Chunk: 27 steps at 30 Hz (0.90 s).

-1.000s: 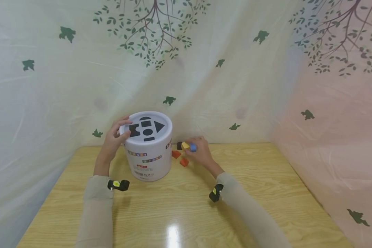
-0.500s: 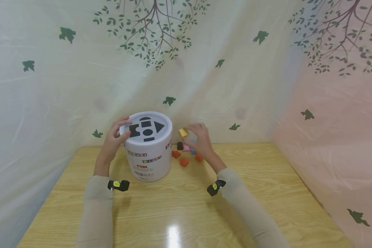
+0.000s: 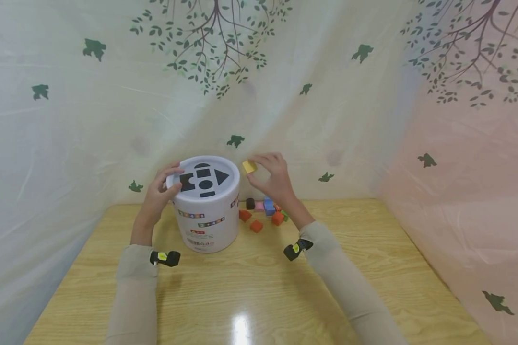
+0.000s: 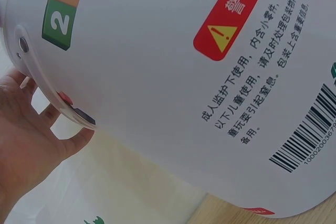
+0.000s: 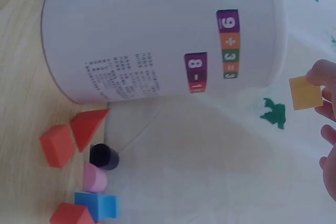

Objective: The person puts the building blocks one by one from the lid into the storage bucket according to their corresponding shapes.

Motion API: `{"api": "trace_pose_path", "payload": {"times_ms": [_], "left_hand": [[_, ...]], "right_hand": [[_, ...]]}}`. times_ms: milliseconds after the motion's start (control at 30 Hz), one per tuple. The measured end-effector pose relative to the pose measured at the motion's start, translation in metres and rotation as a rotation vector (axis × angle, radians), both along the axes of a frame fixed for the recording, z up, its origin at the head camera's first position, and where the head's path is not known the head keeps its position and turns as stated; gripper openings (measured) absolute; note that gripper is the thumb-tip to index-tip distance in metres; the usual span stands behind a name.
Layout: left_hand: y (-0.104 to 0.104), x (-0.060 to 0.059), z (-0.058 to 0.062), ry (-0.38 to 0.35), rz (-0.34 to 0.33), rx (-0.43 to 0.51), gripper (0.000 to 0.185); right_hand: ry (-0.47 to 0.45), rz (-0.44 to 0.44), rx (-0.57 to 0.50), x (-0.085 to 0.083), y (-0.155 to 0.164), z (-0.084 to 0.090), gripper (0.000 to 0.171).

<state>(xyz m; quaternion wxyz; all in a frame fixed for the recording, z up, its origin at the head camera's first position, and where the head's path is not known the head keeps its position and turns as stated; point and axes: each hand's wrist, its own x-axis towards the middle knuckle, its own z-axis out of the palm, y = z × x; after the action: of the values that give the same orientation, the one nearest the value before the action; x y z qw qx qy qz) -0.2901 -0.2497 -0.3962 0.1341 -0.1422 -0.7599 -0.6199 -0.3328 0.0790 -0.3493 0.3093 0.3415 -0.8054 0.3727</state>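
Note:
A white bucket (image 3: 209, 223) stands upright on the table, its lid (image 3: 216, 191) cut with dark shaped holes. My left hand (image 3: 155, 196) grips the left side of its rim, fingers and thumb bent over the lid's edge. In the left wrist view this hand (image 4: 31, 140) is at the rim beside a handle mount. To the right of the bucket, at about lid height, my right hand (image 3: 273, 176) pinches a yellow block (image 3: 249, 166) between thumb and fingertips. The block's square face (image 5: 305, 93) shows in the right wrist view, apart from the bucket.
Right of the bucket's base lie several blocks: a red triangular block (image 5: 87, 128), a red block (image 5: 57, 146), a black cylinder (image 5: 104, 157), a pink block (image 5: 94, 177) and a blue block (image 3: 269, 206). Green (image 3: 285, 215) shows near my right wrist. A printed curtain hangs behind the table.
My right hand has lifted the yellow block off the pile, up and slightly left toward lid height, uncovering blue, red and green blocks. The left hand and the bucket stay put.

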Motion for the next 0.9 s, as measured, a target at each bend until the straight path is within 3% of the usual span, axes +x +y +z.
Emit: {"api": "trace_pose_path", "payload": {"times_ms": [433, 900], "left_hand": [[0.000, 0.000, 0.000, 0.000, 0.014, -0.012, 0.048], [-0.001, -0.001, -0.001, -0.006, 0.003, -0.006, 0.048]], "right_hand": [[0.020, 0.039, 0.033, 0.005, -0.033, 0.026, 0.040], [-0.040, 0.036, 0.140, 0.004, -0.072, 0.033, 0.039]]}}
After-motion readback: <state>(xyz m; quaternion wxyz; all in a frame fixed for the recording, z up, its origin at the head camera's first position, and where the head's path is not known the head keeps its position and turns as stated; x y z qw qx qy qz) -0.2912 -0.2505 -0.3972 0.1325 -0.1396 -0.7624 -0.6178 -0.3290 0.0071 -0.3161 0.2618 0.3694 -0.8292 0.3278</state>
